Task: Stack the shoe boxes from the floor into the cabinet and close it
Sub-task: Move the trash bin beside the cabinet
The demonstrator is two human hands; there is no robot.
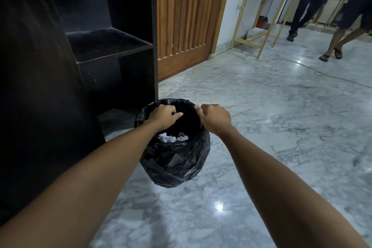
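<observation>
A bin [175, 159] lined with a black bag holds crumpled paper [172, 138] on a grey marble floor [281, 127]; two people [314, 0] walk beyond a wooden door [187, 18]

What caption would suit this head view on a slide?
Both hands, left and right, grip the rim of a black-lined bin beside an open dark cabinet.
</observation>
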